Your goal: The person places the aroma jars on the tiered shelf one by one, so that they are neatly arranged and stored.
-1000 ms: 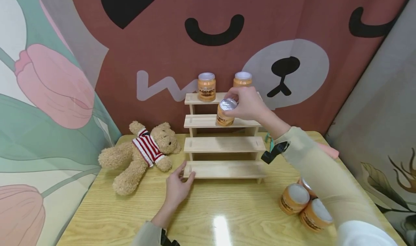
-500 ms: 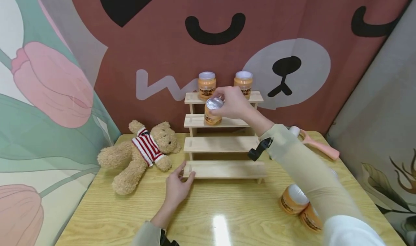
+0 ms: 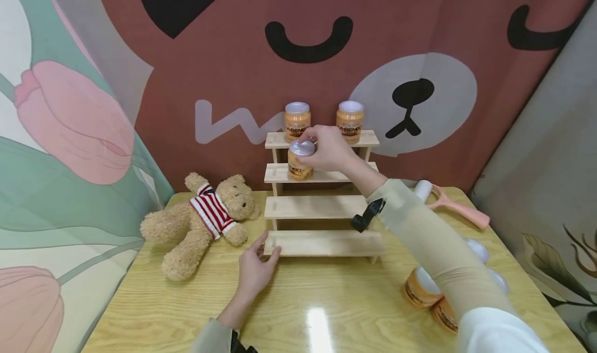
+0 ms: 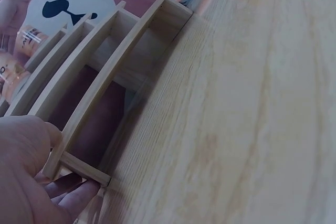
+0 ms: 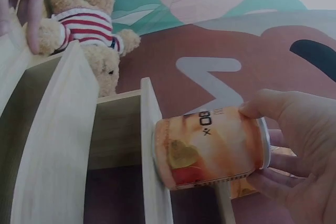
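Note:
My right hand (image 3: pixel 328 148) pinches an orange can (image 3: pixel 300 169) with a silver lid near its top, thumb and fingers on opposite sides. The can stands upright at the left part of the second-highest step of a pale wooden tiered rack (image 3: pixel 322 208). In the right wrist view its base meets the edge of the step board (image 5: pixel 152 145). Two similar cans, one at left (image 3: pixel 297 117) and one at right (image 3: pixel 350 122), stand on the top step. My left hand (image 3: pixel 255 270) grips the left end of the lowest step, thumb above and fingers below in the left wrist view.
A teddy bear (image 3: pixel 212 208) in a striped shirt lies left of the rack. Several more orange cans (image 3: pixel 420 289) stand at the table's right, partly behind my right sleeve. Behind them lies a pink-handled tool (image 3: pixel 462 210) beside a white cylinder (image 3: pixel 423 191). A printed curtain (image 3: pixel 224 73) hangs behind.
My right hand has carried the can leftward along the second-highest step, uncovering the right top can. The left hand stays on the lowest step.

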A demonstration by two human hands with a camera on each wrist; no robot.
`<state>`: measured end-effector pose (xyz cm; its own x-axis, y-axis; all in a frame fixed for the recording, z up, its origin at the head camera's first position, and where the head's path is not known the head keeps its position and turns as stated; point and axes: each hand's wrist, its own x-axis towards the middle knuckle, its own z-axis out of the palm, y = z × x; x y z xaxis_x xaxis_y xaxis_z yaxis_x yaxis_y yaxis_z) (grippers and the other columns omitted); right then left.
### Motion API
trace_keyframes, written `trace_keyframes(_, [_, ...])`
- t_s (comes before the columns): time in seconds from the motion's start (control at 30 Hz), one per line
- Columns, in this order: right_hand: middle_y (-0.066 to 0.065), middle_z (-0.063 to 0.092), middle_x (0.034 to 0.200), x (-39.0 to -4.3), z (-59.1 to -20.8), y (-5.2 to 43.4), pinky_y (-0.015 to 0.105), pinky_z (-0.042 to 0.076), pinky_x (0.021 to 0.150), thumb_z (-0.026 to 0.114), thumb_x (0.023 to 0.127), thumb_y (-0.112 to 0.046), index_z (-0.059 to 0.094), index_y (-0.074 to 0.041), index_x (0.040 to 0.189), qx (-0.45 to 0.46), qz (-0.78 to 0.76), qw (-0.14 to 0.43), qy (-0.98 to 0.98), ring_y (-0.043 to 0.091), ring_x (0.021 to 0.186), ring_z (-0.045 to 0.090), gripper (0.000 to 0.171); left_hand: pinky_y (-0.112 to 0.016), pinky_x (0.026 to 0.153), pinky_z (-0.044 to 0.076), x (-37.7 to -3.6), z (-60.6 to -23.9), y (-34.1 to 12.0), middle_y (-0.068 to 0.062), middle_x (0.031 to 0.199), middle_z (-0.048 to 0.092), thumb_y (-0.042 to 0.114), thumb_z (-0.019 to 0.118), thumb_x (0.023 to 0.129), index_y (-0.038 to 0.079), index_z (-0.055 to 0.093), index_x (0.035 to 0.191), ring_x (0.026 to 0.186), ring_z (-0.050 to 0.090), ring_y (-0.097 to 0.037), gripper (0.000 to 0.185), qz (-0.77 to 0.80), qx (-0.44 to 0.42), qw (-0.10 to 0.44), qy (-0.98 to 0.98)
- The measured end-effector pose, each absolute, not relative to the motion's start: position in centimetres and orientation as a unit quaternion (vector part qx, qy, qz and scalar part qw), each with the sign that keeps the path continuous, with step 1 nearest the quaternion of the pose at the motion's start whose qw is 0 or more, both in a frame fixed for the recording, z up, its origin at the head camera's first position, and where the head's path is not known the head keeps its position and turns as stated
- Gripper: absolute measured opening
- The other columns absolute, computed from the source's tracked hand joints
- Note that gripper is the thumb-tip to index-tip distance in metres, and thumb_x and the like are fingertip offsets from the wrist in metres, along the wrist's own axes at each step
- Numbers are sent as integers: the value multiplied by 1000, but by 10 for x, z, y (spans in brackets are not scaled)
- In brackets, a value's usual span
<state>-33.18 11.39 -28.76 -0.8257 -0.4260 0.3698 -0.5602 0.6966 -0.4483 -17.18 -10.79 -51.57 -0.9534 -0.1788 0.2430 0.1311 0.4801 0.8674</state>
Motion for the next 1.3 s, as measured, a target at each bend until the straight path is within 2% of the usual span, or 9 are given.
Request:
trace_keyframes(0.17, [11, 73, 116, -329, -293, 113, 41, 64, 91, 87, 86, -32, 77, -7, 108, 275, 288, 133, -908, 29, 108, 73, 35, -48, 97, 64, -172, -516, -109, -28, 138, 69, 14, 82, 94, -5, 63, 143, 111, 76, -39, 55, -512, 14, 153, -845])
trace_keyframes(0.4, [12, 65, 116, -323, -311, 105, 44, 60, 91, 92, 81, -46, 70, -8, 118, 223, 312, 168, -908, 29, 108, 66, 57, -48, 99, 63, -174, -515, -109, -27, 139, 68, 14, 81, 95, -5, 62, 144, 113, 76, -39, 56, -513, 17, 148, -845])
trace_keyframes(0.57, [15, 68, 125, -322, -322, 94, 49, 56, 101, 94, 78, -40, 66, -8, 119, 210, 344, 190, -895, 32, 123, 59, 60, -49, 100, 63, -174, -513, -111, -28, 138, 69, 14, 81, 95, -5, 62, 144, 113, 75, -39, 56, -514, 17, 149, -844])
trace_keyframes(0.67, [14, 70, 126, -323, -324, 93, 47, 59, 98, 96, 77, -36, 69, -9, 118, 216, 361, 198, -885, 31, 120, 62, 56, -49, 100, 63, -175, -514, -110, -27, 139, 68, 14, 80, 96, -5, 62, 144, 114, 75, -39, 56, -514, 15, 147, -845])
trace_keyframes(0.77, [12, 70, 125, -326, -324, 95, 43, 62, 94, 97, 76, -34, 71, -11, 119, 231, 372, 193, -878, 28, 115, 64, 55, -49, 100, 62, -175, -514, -110, -27, 142, 66, 15, 80, 96, -4, 62, 145, 115, 74, -40, 56, -512, 16, 144, -846])
trace_keyframes(1.1, [12, 68, 131, -333, -326, 103, 45, 62, 101, 92, 79, -25, 70, -12, 127, 253, 390, 149, -873, 28, 121, 66, 54, -50, 98, 63, -174, -514, -108, -28, 136, 70, 12, 81, 95, -6, 62, 144, 110, 76, -40, 56, -511, 9, 150, -846])
trace_keyframes(1.3, [14, 61, 126, -332, -323, 103, 43, 57, 92, 92, 80, -30, 71, -13, 127, 238, 370, 151, -885, 31, 114, 59, 55, -50, 97, 64, -176, -515, -106, -27, 135, 70, 14, 81, 95, -5, 62, 144, 110, 76, -39, 57, -513, 11, 151, -845])
